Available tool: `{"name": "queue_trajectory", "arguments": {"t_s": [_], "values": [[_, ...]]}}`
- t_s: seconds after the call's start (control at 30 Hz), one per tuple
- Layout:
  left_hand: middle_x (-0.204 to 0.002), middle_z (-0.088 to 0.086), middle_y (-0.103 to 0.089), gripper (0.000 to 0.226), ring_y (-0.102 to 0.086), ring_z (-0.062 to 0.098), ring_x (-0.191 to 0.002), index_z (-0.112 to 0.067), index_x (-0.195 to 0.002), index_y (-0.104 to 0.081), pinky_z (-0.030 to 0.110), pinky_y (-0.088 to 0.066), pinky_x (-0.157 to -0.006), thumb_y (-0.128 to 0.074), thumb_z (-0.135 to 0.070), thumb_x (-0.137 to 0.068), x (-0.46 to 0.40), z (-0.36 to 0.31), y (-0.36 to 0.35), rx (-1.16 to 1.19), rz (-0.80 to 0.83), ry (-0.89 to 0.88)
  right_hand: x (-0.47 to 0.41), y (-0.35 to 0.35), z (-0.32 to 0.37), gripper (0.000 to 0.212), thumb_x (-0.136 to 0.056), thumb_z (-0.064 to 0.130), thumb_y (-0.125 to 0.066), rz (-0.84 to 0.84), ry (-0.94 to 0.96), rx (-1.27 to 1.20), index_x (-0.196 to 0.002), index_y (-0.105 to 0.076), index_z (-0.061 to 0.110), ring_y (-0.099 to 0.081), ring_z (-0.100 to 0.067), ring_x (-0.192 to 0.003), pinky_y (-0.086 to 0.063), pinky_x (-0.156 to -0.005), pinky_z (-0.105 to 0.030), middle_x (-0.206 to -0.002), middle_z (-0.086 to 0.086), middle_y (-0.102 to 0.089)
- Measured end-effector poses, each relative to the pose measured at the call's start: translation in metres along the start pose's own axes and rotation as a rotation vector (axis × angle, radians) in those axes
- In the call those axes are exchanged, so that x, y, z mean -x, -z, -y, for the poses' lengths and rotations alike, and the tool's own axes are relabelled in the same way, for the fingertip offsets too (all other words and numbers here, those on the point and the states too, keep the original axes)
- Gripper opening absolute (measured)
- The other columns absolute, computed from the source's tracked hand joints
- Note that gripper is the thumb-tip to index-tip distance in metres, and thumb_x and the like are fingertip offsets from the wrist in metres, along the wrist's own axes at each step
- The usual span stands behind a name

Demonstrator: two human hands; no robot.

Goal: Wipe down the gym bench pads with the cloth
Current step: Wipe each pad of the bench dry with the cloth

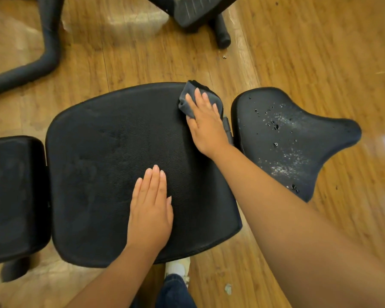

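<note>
A dark grey cloth (195,97) is pressed flat against the far right corner of the large black middle pad (111,156) by the right hand (206,125), whose fingers are laid out straight on top of it and are not curled round it. The left hand (150,207) is rested palm-down on the near half of the same pad, its fingers straight and held together, with nothing in it. To the right, just beside the middle pad, a narrower black seat pad (285,138) is seen, speckled with pale flecks and small holes. A third black pad (13,196) is cut off at the left edge. The wooden floor (320,52) is seen all round.
</note>
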State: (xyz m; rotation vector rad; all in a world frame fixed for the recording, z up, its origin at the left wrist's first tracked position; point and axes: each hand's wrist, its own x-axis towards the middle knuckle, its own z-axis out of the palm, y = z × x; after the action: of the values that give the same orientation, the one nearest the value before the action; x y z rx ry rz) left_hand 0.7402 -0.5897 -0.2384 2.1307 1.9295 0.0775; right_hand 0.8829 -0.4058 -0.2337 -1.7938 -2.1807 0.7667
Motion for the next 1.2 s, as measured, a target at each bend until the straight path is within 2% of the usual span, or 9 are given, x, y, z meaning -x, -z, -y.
{"name": "queue_trajectory", "arguments": {"t_s": [0.23,0.4,0.5,0.57,0.67,0.73,0.87,1.03,1.2], "values": [[-0.15,0.02,-0.03,0.056,-0.023,0.029,-0.14,0.003,-0.142,-0.03,0.042,-0.013,-0.115,-0.025,-0.027,-0.094,0.0,0.0,0.001,-0.001,0.011,0.008,0.143,-0.014,0.007,0.056,-0.096,0.018,-0.039,0.125,0.007,0.002,-0.148,-0.018,0.023,0.004,-0.008,-0.142,0.001,-0.117,-0.034,-0.157,0.002,-0.009],[-0.149,0.022,-0.03,0.056,-0.024,0.031,-0.14,0.004,-0.141,-0.032,0.043,-0.015,-0.114,-0.026,-0.025,-0.094,-0.001,0.001,0.0,0.014,-0.009,-0.008,0.244,-0.026,0.018,0.062,-0.084,0.028,-0.036,0.21,-0.003,0.142,-0.145,-0.026,0.025,-0.012,-0.011,-0.141,-0.011,-0.112,-0.035,-0.152,0.002,-0.026],[-0.149,0.021,-0.03,0.056,-0.024,0.031,-0.14,0.004,-0.141,-0.031,0.042,-0.014,-0.115,-0.025,-0.025,-0.094,-0.001,0.001,0.0,0.018,-0.008,-0.007,0.262,-0.034,0.015,0.074,-0.078,0.029,-0.037,0.217,-0.016,0.159,-0.148,-0.014,0.027,-0.009,-0.012,-0.143,-0.012,-0.112,-0.035,-0.155,0.006,-0.017],[-0.149,0.021,-0.03,0.055,-0.024,0.03,-0.14,0.004,-0.142,-0.031,0.042,-0.014,-0.115,-0.025,-0.025,-0.094,-0.001,0.001,0.0,0.022,-0.008,-0.004,0.259,-0.038,0.014,0.077,-0.076,0.028,-0.038,0.184,-0.025,0.158,-0.148,-0.01,0.027,-0.007,-0.01,-0.143,-0.012,-0.112,-0.034,-0.153,0.005,-0.021],[-0.149,0.021,-0.031,0.055,-0.025,0.031,-0.14,0.003,-0.141,-0.031,0.042,-0.014,-0.115,-0.026,-0.025,-0.094,-0.001,0.002,0.0,0.013,-0.004,-0.004,0.245,-0.041,0.023,0.067,-0.082,0.026,-0.038,0.112,-0.126,0.104,-0.146,-0.021,0.027,-0.014,-0.013,-0.141,-0.012,-0.111,-0.034,-0.15,0.0,-0.031],[-0.149,0.021,-0.031,0.056,-0.026,0.031,-0.139,0.003,-0.141,-0.031,0.042,-0.014,-0.114,-0.026,-0.026,-0.094,-0.001,0.002,-0.001,0.0,0.008,-0.004,0.229,-0.043,0.026,0.059,-0.087,0.025,-0.034,0.04,-0.203,0.057,-0.145,-0.024,0.024,-0.01,-0.009,-0.141,-0.008,-0.113,-0.032,-0.15,0.0,-0.027],[-0.148,0.021,-0.032,0.056,-0.028,0.032,-0.138,0.004,-0.14,-0.032,0.044,-0.017,-0.112,-0.027,-0.026,-0.093,-0.001,0.001,-0.001,-0.003,0.02,0.002,0.179,-0.04,0.022,0.055,-0.094,0.024,-0.027,-0.043,-0.283,-0.041,-0.144,-0.006,0.026,0.009,-0.003,-0.141,0.004,-0.116,-0.028,-0.153,0.008,-0.004],[-0.147,0.02,-0.035,0.057,-0.031,0.032,-0.137,0.002,-0.139,-0.034,0.043,-0.019,-0.11,-0.026,-0.027,-0.091,-0.002,0.0,0.001,-0.002,0.066,0.007,0.087,-0.025,0.011,0.054,-0.099,0.018,-0.035,-0.119,-0.33,-0.087,-0.148,-0.01,0.019,0.006,-0.01,-0.142,-0.001,-0.117,-0.034,-0.157,0.0,-0.004],[-0.147,0.018,-0.035,0.058,-0.029,0.03,-0.138,0.002,-0.14,-0.03,0.042,-0.016,-0.111,-0.024,-0.029,-0.092,0.0,0.002,-0.001,0.015,0.076,0.007,-0.002,0.002,0.015,0.053,-0.101,0.022,-0.031,-0.157,-0.403,-0.394,-0.149,-0.008,0.016,0.0,-0.011,-0.143,-0.005,-0.115,-0.028,-0.157,0.0,-0.005]]}}
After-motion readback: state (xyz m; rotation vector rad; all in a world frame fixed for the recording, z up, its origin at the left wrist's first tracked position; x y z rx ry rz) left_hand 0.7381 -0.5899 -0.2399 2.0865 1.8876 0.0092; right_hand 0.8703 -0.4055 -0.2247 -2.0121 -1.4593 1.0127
